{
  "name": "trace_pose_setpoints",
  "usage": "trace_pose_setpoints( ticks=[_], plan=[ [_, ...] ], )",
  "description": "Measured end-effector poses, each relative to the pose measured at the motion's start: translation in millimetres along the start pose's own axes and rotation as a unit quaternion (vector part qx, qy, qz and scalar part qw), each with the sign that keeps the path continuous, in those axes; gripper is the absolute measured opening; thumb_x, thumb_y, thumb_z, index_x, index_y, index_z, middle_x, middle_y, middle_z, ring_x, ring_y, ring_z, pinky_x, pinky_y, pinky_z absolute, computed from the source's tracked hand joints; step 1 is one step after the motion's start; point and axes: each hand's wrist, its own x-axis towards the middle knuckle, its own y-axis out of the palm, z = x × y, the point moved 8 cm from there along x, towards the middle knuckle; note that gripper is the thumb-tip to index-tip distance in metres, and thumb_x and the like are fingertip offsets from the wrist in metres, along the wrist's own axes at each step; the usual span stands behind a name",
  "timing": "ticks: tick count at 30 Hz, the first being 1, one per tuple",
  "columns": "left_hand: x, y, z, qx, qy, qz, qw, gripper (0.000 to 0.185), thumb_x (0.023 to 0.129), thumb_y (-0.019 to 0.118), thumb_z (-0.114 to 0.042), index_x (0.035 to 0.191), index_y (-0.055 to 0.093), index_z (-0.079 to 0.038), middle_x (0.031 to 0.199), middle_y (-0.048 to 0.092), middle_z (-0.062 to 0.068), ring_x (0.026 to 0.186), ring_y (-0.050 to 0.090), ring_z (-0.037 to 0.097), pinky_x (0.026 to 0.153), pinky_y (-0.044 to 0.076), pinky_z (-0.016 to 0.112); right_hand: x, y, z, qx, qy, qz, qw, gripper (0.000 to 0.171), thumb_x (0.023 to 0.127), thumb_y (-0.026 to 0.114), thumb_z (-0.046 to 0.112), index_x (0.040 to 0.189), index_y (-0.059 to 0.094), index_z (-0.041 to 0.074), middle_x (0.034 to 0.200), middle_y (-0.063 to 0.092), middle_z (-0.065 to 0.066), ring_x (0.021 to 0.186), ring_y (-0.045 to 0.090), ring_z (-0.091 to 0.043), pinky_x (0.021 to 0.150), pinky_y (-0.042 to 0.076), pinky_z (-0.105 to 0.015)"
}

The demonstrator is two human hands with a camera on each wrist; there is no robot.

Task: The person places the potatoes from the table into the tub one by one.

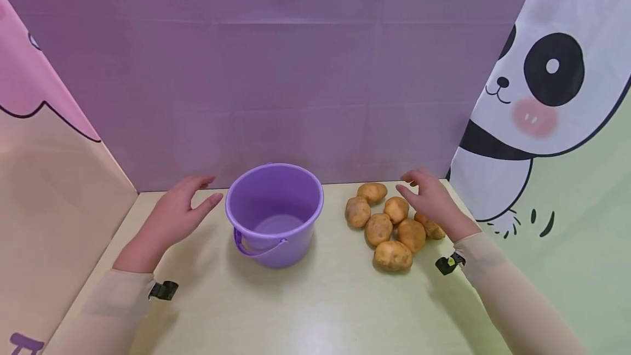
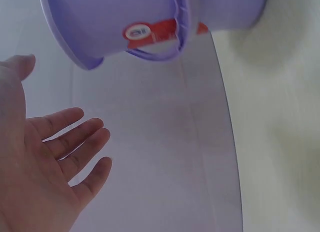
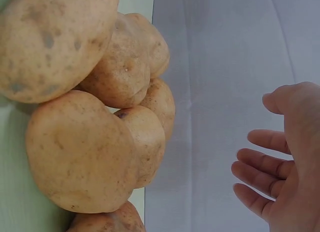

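A purple bucket (image 1: 291,248) stands upright on the table, its handle (image 1: 256,253) folded down at the front left. To its left hovers my left hand (image 1: 179,212), fingers relaxed and apart from the rim, holding nothing. In the left wrist view the bucket (image 2: 115,22) bears a red label (image 2: 150,33). Several brown potatoes (image 1: 378,229) lie in a cluster right of the bucket. My right hand (image 1: 428,196) is raised over the cluster's right side, overlapping the rightmost potato (image 1: 431,227) in the head view. Its fingers are loosely bent and hold nothing, beside the potatoes (image 3: 82,152) in the right wrist view.
The pale table (image 1: 305,311) ends at a purple backdrop (image 1: 296,81) behind the bucket and potatoes. A panda-printed panel (image 1: 567,179) borders the right side and a pink and beige panel (image 1: 49,190) the left. Each sleeved wrist carries a small black camera.
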Motion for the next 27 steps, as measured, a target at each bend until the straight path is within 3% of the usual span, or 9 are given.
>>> trace_pose_setpoints(
  ticks=[11, 18, 27],
  plan=[
    [7.3, 20.1, -27.4, -0.028, 0.013, 0.06, 0.9977, 0.082, 0.106, 0.074, -0.049, 0.166, 0.043, -0.003, 0.169, 0.044, 0.023, 0.158, 0.038, 0.048, 0.122, 0.035, 0.073, -2.5, 0.5, 2.4, -0.004, 0.003, 0.001, 1.0, 0.036, 0.112, 0.067, 0.029, 0.131, 0.071, -0.002, 0.131, 0.068, -0.022, 0.126, 0.062, -0.047, 0.1, 0.056, -0.063],
    [10.6, 35.5, -38.0, -0.017, 0.014, 0.105, 0.9942, 0.109, 0.099, 0.079, -0.058, 0.174, 0.026, 0.002, 0.179, 0.025, 0.026, 0.165, 0.023, 0.049, 0.128, 0.027, 0.073, -0.7, 2.4, 1.0, -0.006, 0.012, 0.011, 1.0, 0.04, 0.113, 0.066, 0.031, 0.133, 0.07, -0.002, 0.133, 0.067, -0.022, 0.128, 0.061, -0.048, 0.102, 0.055, -0.063],
    [12.3, 46.9, -49.5, -0.026, 0.026, 0.119, 0.9922, 0.121, 0.095, 0.086, -0.055, 0.175, 0.016, 0.004, 0.182, 0.014, 0.025, 0.167, 0.017, 0.048, 0.13, 0.023, 0.069, -0.8, 6.2, -2.2, -0.007, 0.008, 0.012, 1.0, 0.04, 0.112, 0.066, 0.032, 0.132, 0.071, -0.003, 0.131, 0.067, -0.022, 0.121, 0.063, -0.046, 0.098, 0.057, -0.06]
  ],
)
